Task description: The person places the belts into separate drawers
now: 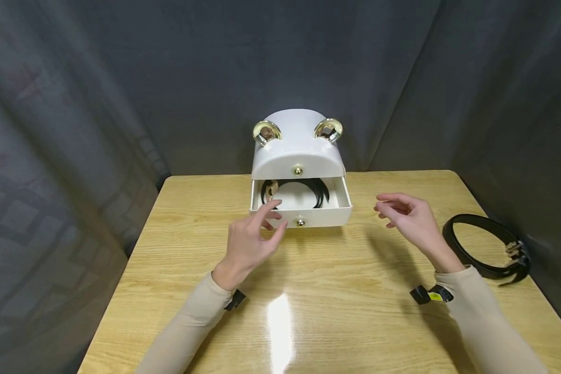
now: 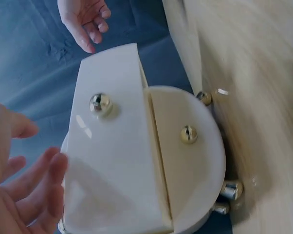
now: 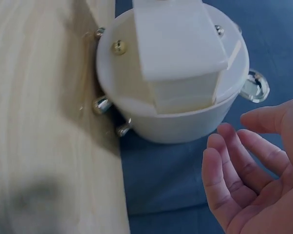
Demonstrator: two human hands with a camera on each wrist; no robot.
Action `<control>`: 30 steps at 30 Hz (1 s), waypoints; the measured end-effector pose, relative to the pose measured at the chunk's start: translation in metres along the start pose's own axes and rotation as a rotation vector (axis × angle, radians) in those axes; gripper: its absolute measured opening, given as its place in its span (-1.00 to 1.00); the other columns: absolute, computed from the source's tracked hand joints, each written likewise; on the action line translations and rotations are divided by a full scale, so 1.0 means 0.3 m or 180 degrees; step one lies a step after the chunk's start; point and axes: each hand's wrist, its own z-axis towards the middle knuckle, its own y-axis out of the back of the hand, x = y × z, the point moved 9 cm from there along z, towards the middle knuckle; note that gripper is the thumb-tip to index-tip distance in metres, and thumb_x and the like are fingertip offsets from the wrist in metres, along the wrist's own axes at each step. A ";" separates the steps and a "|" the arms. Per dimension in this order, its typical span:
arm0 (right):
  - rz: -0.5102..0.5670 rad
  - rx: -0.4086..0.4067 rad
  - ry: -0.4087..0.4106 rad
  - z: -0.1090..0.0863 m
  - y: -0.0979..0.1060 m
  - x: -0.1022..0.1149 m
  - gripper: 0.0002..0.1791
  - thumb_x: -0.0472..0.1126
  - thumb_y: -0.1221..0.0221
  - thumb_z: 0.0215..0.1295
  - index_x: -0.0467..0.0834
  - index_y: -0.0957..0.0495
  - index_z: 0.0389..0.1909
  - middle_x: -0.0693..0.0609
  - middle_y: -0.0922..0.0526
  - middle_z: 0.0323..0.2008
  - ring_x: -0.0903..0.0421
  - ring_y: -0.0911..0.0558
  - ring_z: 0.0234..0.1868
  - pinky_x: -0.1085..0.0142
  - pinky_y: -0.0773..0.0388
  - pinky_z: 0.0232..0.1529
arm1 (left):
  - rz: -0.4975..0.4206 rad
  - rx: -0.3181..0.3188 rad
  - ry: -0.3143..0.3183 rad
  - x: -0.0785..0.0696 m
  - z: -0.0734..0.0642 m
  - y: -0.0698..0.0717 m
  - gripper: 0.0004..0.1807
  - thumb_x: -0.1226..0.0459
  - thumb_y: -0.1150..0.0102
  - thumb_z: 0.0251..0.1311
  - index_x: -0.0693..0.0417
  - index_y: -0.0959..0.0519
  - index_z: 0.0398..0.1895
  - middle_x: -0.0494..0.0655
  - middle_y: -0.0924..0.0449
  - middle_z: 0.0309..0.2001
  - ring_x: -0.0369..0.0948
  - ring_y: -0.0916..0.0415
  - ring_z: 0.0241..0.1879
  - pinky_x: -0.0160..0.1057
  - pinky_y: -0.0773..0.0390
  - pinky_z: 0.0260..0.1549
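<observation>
A white rounded box (image 1: 296, 135) with gold ear-like rings stands at the back of the table, its drawer (image 1: 341, 215) pulled out. Inside that drawer lies a coiled black belt (image 1: 319, 189) with a gold-coloured buckle. My left hand (image 1: 249, 241) is at the drawer's front left, fingers spread and loosely bent, overlapping the front edge in the head view. To the right of the box hovers my right hand (image 1: 413, 218), fingers relaxed and holding nothing. In the left wrist view the drawer's front knob (image 2: 101, 104) shows beyond the left fingers.
A second coiled black belt (image 1: 479, 268) with a metal buckle lies at the table's right edge, beside the right forearm. Dark curtains (image 1: 205, 93) hang behind the wooden table (image 1: 191, 218). Short gold feet (image 3: 101, 104) support the box.
</observation>
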 end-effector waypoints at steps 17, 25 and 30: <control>-0.0389 -0.0589 -0.0380 -0.193 0.192 -0.231 -0.44 0.04 -0.20 0.59 -0.29 -0.56 0.36 0.63 -0.55 -0.23 0.43 -0.67 -0.37 0.50 -0.61 -0.40 | -0.0122 0.0931 0.0271 -0.009 -0.025 -0.175 -0.67 0.24 -0.29 0.44 0.06 -0.67 0.21 -0.02 -0.87 -0.23 -0.33 -0.64 -0.64 -0.56 -0.21 -0.77; -0.0691 -0.1035 -0.1073 -0.293 0.339 -0.386 -0.44 0.12 -0.23 0.51 -0.21 -0.63 0.29 0.67 -0.48 -0.46 0.41 -0.56 -0.52 0.39 -0.42 -0.51 | -0.0099 0.0981 0.0367 0.018 -0.033 -0.205 -0.72 0.22 -0.28 0.46 -0.01 -0.69 0.17 -0.07 -0.87 -0.17 -0.40 -0.53 -0.65 -0.55 -0.22 -0.75; -0.0949 -0.1703 -0.1632 -0.386 0.475 -0.463 -0.46 0.11 -0.18 0.48 -0.17 -0.68 0.26 0.84 -0.28 -0.62 0.68 -0.32 -0.52 0.48 -0.26 -0.36 | -0.0138 0.0898 0.0422 0.030 -0.031 -0.203 -0.77 0.24 -0.31 0.44 0.00 -0.73 0.09 -0.07 -0.87 -0.18 -0.34 -0.65 -0.58 -0.55 -0.33 -0.70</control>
